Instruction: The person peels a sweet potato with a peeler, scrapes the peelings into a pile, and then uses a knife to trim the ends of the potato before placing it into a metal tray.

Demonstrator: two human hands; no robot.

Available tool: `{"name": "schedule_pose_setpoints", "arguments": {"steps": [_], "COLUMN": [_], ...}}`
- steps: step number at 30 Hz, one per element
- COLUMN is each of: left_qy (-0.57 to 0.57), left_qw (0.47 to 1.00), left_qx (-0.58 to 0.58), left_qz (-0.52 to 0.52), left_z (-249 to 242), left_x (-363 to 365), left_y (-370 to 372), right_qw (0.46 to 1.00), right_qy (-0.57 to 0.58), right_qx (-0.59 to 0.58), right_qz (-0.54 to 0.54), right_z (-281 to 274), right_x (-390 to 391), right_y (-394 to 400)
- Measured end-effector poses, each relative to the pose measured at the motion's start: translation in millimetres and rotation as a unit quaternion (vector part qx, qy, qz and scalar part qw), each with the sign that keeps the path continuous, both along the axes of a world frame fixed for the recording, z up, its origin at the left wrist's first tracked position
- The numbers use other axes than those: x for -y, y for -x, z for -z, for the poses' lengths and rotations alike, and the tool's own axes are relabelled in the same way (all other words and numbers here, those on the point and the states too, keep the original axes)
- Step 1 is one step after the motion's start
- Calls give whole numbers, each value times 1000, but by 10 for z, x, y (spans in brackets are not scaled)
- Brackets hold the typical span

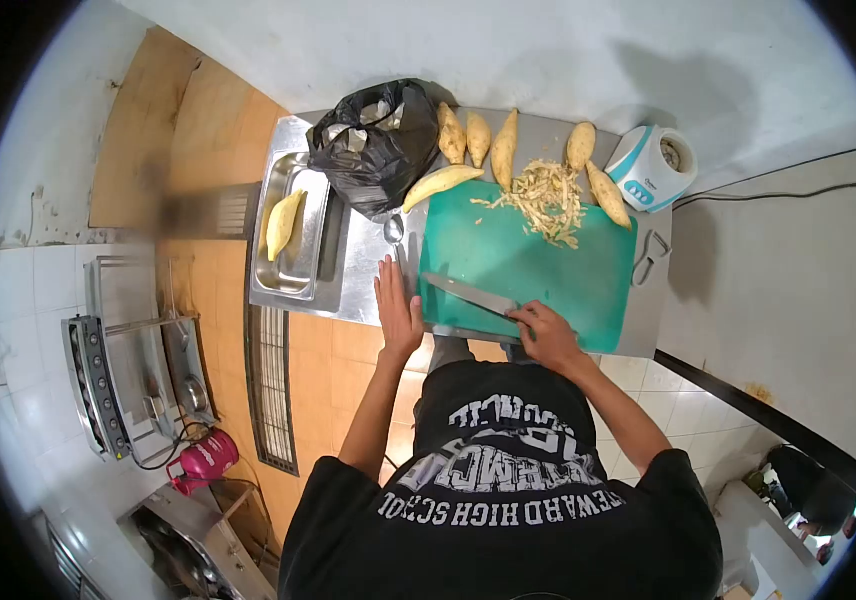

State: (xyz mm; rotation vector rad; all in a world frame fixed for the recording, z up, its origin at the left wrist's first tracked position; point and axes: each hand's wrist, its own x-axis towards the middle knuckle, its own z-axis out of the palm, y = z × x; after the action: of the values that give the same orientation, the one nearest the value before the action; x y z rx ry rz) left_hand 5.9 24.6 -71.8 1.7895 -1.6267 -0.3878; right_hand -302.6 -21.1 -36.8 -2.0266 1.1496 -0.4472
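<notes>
My right hand [546,335] is closed around the handle of a kitchen knife [475,294], whose blade lies over the green cutting board [518,270] and points left. My left hand [398,308] is open, fingers stretched out, at the table's edge beside the board's left side. Just beyond its fingertips lies a metal spoon [394,230]. A pile of peelings [548,203] covers the board's far part. Around it lie several tan, tapered roots that look like sweet potatoes [504,150]. A paler yellow one [285,225] rests in a steel pan [320,240].
A black plastic bag [373,150] stands at the back left. On the right are a grey peeler [651,257] and a white and teal appliance base [654,168] near the wall. A pink gas cylinder [203,461] and a burner unit [98,385] are on the left.
</notes>
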Motion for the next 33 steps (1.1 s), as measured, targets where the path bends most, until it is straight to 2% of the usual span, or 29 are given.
{"name": "schedule_pose_setpoints", "arguments": {"steps": [2, 3, 5, 6, 8, 12, 14, 15, 17, 20, 23, 24, 26, 27, 28, 30, 33], "left_qy": [42, 46, 43, 50, 41, 58, 67, 52, 42, 27, 17, -5, -24, -40, -54, -61, -73], "left_qw": [996, 996, 991, 990, 991, 992, 991, 993, 993, 992, 990, 987, 981, 975, 965, 953, 937], "left_qx": [-78, -80, -125, -128, -116, -92, -91, -83, -73, -79, -27, 4, 36, 98, 161, 188, 214], "left_qz": [-17, -13, 3, 20, 45, 63, 68, 71, 77, 95, 140, 163, 188, 195, 200, 230, 267], "left_z": [-49, -39, 41, 95, 60, -26, -65, -125, -147, -57, -53, -49, -42, -9, 19, 46, 108], "left_x": [23, 26, 14, 31, 80, 257, 329, 367, 440, 556, 704, 772, 903, 960, 1016, 996, 1012], "left_y": [37, 42, 79, 91, 109, 183, 181, 188, 200, 250, 388, 433, 545, 607, 667, 829, 1115], "right_qw": [998, 998, 992, 991, 980, 972, 989, 989, 999, 996, 993, 989, 988, 986, 986, 985, 985], "right_qy": [51, 55, 86, 89, 49, 33, 5, 11, 12, 25, 24, 75, 85, 92, 95, 38, 66], "right_qx": [-20, -21, -36, -38, -54, -70, 21, 22, -36, -90, -87, -85, -72, -60, -59, -51, 8], "right_qz": [-5, -2, 86, 93, 187, 221, 145, 148, 36, 13, 81, 95, 110, 124, 127, 162, 161], "right_z": [108, 148, 189, 171, 97, -62, -133, -145, -148, -96, -83, -65, -48, -74, -113, -201, -210], "right_x": [42, 128, 318, 409, 587, 531, 293, 213, 137, 295, 688, 808, 947, 974, 952, 810, 576], "right_y": [-82, -73, 25, 89, 200, 359, 454, 541, 780, 1096, 1197, 1186, 1186, 1145, 1115, 1068, 1056]}}
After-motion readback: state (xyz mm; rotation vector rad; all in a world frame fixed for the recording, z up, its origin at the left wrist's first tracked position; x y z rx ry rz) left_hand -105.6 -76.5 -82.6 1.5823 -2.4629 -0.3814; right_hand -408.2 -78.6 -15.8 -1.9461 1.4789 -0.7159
